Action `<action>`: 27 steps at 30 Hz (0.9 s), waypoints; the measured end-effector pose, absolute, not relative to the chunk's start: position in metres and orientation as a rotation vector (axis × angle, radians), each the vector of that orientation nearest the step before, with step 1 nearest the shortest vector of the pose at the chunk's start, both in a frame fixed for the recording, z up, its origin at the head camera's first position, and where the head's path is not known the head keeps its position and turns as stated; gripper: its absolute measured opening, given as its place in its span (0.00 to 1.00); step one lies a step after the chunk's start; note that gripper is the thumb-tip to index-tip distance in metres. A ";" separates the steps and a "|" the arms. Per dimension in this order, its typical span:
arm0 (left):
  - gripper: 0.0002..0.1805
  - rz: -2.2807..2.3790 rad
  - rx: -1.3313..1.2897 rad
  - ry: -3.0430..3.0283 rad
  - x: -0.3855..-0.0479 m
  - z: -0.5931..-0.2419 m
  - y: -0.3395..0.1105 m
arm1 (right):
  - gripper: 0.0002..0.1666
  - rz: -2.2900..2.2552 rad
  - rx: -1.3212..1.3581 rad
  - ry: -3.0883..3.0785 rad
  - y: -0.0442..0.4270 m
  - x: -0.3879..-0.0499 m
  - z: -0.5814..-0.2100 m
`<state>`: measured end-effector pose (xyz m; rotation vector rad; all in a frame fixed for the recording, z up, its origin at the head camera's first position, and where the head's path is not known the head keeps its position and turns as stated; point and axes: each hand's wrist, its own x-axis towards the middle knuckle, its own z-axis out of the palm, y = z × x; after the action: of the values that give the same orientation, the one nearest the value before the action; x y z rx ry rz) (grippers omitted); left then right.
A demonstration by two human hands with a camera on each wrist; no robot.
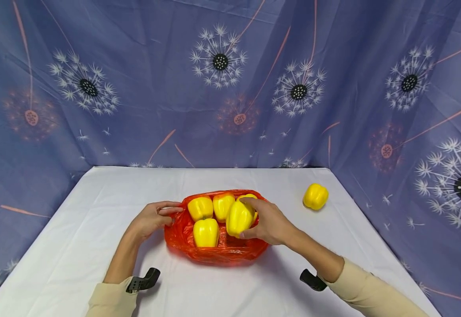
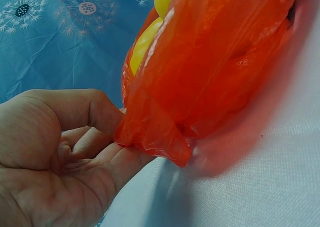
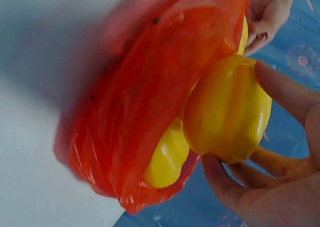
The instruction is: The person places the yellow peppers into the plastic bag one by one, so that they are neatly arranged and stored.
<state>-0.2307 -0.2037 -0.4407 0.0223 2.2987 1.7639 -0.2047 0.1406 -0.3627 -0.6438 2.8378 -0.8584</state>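
A red plastic bag [image 1: 178,235] lies with its mouth open at the middle of the table, and several yellow bell peppers [image 1: 205,233] sit inside it. My right hand [image 1: 271,223] grips another yellow bell pepper [image 1: 239,219] between thumb and fingers, over the right part of the bag's mouth. In the right wrist view this pepper [image 3: 227,109] is beside the bag's rim, partly covering a pepper [image 3: 167,159] within. At the bag's left end my left hand [image 1: 151,219] pinches the edge; the left wrist view shows the red film [image 2: 155,137] between thumb and fingers.
One more yellow bell pepper [image 1: 315,197] lies alone near the table's right back edge. The table [image 1: 127,189] wears a white cloth, and a blue curtain [image 1: 151,79] with dandelion prints hangs behind it and along the sides.
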 end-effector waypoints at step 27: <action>0.33 1.753 0.040 2.293 -0.232 -0.444 -0.204 | 0.49 -0.815 -0.741 2.690 0.127 -0.188 -0.394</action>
<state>-0.2316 -0.2043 -0.4440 0.0404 2.2928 1.7531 -0.1883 0.1271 -0.3944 -0.7412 2.6899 -0.8145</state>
